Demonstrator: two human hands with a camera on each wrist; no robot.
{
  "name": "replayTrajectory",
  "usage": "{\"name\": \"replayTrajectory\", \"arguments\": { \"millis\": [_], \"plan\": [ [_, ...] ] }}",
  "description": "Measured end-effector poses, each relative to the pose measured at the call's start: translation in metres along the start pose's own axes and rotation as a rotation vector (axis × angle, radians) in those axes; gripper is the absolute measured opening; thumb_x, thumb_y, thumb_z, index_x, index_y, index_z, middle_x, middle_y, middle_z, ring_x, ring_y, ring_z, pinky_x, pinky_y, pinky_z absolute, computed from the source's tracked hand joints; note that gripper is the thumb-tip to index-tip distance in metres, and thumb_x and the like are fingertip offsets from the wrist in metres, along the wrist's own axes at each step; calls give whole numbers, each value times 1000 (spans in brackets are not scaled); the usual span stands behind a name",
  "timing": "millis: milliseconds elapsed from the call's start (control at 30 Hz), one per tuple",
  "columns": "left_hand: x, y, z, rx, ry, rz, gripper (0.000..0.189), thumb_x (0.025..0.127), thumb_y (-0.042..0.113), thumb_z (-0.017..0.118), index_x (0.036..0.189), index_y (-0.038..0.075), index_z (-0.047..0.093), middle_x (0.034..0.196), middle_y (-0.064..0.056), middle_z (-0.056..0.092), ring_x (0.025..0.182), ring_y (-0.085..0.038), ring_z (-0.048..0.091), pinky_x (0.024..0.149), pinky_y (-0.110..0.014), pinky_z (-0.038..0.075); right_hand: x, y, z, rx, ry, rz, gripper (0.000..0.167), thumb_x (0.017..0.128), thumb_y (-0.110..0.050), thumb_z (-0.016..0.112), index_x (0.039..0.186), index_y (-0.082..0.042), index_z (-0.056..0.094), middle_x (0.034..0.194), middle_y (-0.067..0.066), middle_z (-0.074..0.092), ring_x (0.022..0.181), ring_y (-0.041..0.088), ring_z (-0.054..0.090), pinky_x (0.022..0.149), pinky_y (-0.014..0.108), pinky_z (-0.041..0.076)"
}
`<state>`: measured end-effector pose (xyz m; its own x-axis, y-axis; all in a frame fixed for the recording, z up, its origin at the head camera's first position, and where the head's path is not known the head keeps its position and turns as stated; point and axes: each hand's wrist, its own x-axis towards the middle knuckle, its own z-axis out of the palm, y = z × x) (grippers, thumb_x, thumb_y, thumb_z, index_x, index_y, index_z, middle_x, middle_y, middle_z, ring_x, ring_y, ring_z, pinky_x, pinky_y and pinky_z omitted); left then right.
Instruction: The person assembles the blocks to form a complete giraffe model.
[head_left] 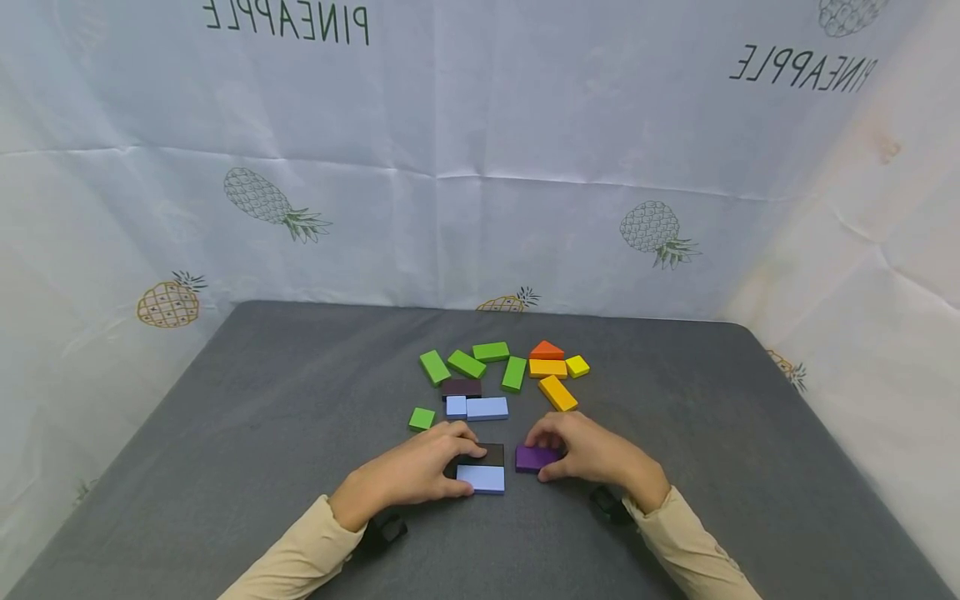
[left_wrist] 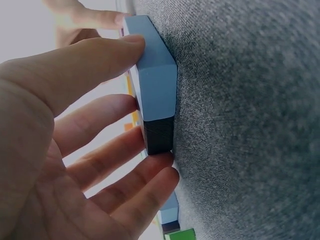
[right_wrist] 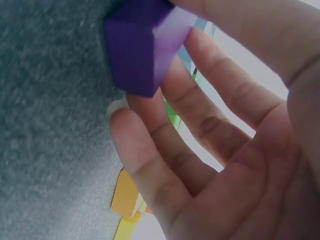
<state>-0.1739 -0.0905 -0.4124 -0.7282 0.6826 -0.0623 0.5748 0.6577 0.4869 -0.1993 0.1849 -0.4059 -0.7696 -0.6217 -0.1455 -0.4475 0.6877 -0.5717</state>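
Purple blk sits on worktop, just R of black blk + lt-blue blk; narrow gap btwn, no contact. Its long axis runs L-R, approx parallel to the pair's, L end facing the pair's R end & lined up mostly w/ black. Imo that end gap is the rel. any move hinges on. R hand is nearer to purple & has it pinched from the R end: thumb near side, fingertips far side. L hand grasps the pair from the L, thumb on lt-blue, fingers at black's L end. Lt-blue lies body-side, touching black lengthwise. FYI yellow blk is just past R hand, green blk just past L hand.
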Motion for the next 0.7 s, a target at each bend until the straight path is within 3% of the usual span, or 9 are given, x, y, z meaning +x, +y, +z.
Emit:
{"name": "replayTrajectory", "arguments": {
  "millis": [167, 700],
  "plan": [
    [0, -1, 0, -2, 5, 4, 43, 87, 28, 77, 125, 10, 69, 126, -1, 60, 118, -18, 55, 99, -37, 49, 1, -4, 2, 33, -58, 28, 35, 77, -18, 85, 108, -14, 68, 96, -6, 63, 89, 11, 55, 80, 28, 49],
    [0, 1, -1, -1, 5, 4, 43, 87, 28, 78, 125, 10, 69, 125, -2, 60, 117, -18, 56, 97, -36, 50, 1, -12, 8, 64, -102, -48, 35, 76, -21, 86, 105, -16, 69, 95, -7, 63, 86, 6, 55, 78, 24, 49]
  ]
}}
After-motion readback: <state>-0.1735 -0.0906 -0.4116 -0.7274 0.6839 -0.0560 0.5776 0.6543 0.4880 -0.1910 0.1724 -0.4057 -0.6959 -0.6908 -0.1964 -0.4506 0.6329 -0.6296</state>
